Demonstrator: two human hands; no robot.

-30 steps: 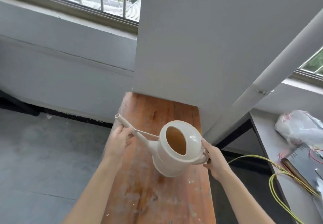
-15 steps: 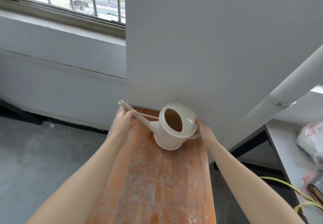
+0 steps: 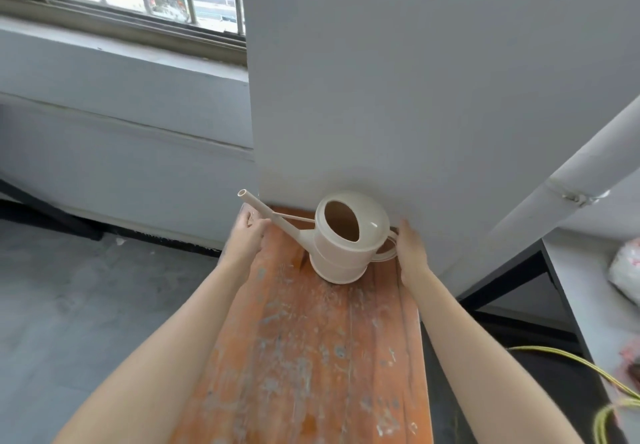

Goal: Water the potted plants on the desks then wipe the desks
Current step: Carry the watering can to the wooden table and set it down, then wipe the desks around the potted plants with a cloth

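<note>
A cream watering can [image 3: 346,246] stands upright on the far end of a worn orange wooden bench [image 3: 311,357], close against a grey pillar. Its long spout points up and left. My left hand [image 3: 246,235] sits just under the spout with relaxed fingers, holding nothing. My right hand [image 3: 410,249] lies against the can's loop handle on the right. Its fingers are hidden behind the hand, so a grip on the handle cannot be made out. No potted plant shows in this view.
The grey pillar [image 3: 415,79] rises right behind the can, and a slanted white pipe [image 3: 554,194] runs past on the right. A grey desk [image 3: 588,298] at the right edge carries a plastic bag [image 3: 623,270] and yellow cables [image 3: 609,384]. Grey floor lies left of the bench, under a barred window.
The can moved from mid-air over the bench forward to the far end and now stands by the pillar. My left hand has let go of the spout.
</note>
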